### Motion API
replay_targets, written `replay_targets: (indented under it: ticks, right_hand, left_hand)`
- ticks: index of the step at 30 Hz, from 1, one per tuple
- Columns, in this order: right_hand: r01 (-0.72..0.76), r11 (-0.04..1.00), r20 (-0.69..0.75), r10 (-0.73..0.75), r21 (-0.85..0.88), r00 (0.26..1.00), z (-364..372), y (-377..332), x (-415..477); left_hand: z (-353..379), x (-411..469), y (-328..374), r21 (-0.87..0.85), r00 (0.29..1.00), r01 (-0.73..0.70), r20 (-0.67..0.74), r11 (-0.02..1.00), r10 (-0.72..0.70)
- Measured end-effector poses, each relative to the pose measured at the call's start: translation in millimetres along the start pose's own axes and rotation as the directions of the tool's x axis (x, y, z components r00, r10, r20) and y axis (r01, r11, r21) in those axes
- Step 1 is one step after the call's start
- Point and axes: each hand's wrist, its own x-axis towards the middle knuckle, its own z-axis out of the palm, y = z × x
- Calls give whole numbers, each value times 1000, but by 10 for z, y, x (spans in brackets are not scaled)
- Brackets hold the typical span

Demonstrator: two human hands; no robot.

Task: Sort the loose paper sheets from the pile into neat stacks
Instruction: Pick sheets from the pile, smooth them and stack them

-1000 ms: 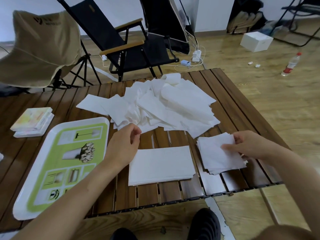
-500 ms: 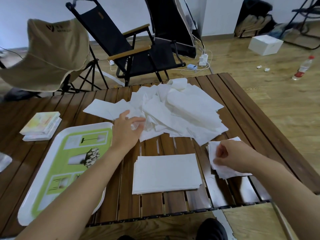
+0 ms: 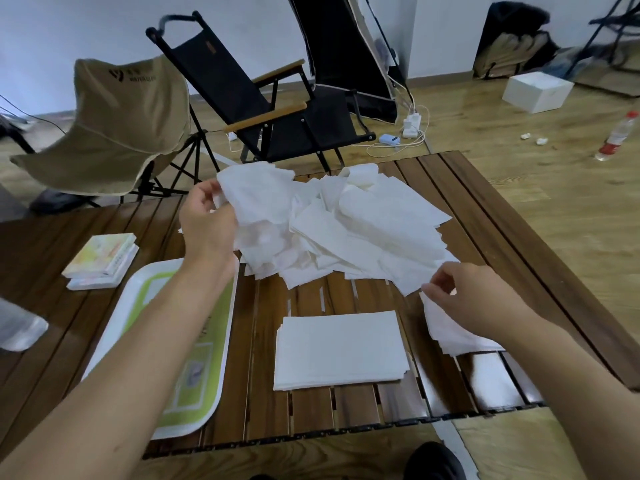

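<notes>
A loose pile of white paper sheets (image 3: 360, 230) covers the far middle of the slatted wooden table (image 3: 311, 414). My left hand (image 3: 207, 223) holds a crumpled white sheet (image 3: 256, 192) lifted above the pile's left side. A neat stack of larger sheets (image 3: 339, 348) lies near the front edge. To its right is a stack of smaller sheets (image 3: 453, 334), partly under my right hand (image 3: 474, 296). That hand's fingers pinch at a sheet corner where the pile meets the small stack.
A white and green tray (image 3: 204, 362) lies front left, under my left forearm. Two small books (image 3: 104, 259) sit left of it. Folding chairs (image 3: 263, 98) stand behind the table. A white box (image 3: 536, 91) and a bottle (image 3: 618, 136) are on the floor.
My left hand has gripped a sheet at the pile's left side and raised it off the pile. My right hand has moved from the small stack up toward the pile's edge.
</notes>
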Motion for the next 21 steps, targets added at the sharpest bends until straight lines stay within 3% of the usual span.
replay_targets:
  ticks: [3,6,8,11,14,17,21]
  right_hand:
    - [85,922,3,-93,377,996,-31,-262,-120]
    - [41,681,182,-252,732,950,-67,-575,-297]
    - [-4,518,234,-380,855,895,-48,-699,-370]
    - [23,466,212,-445,884,870,15,-832,-407]
    - [19,436,160,-369,900,915,46,-863,-397]
    - [-47,435,223,-364,899,904,29,-798,-372]
    - [-119,398,252,-300,910,920,59,-732,-315]
  left_hand:
    - [-94,-369,181,-258,971,173,207,950,-121]
    - [-153,-687,154,-320,915,266,382,909,-133]
    - [-151,-858,90,-298,894,257,435,919,-109]
    - [-156,-1032,-2,-200,879,256,456,946,-141]
    - [-183,-1081,-97,-59,885,211,436,976,-165]
    - [-192,-1070,-163,42,915,140,377,989,-145]
    - [-219,-1040,-209,85,867,15,496,996,-55]
